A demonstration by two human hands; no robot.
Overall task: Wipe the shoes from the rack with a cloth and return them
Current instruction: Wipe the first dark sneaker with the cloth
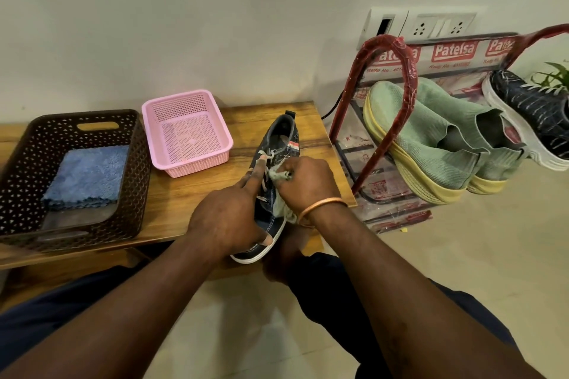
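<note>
A dark denim sneaker (281, 140) with white laces and a white sole lies on the low wooden table (197, 194), toe toward me. My left hand (229, 218) grips its front part, with the index finger stretched along the laces. My right hand (306, 184), with a copper bangle on the wrist, holds a bunched pale cloth (281, 204) against the shoe's right side. To the right stands a red-framed shoe rack (388, 120) with a pair of green knit shoes (431, 138) and a dark sneaker with a white sole (529, 114).
A dark brown perforated basket (135, 163) at the table's left holds a folded blue cloth (87, 175). A pink plastic basket (154, 120) stands empty behind the shoe. Wall sockets (431, 26) sit above the rack; a green plant (554, 75) shows at the right edge. My knees are below.
</note>
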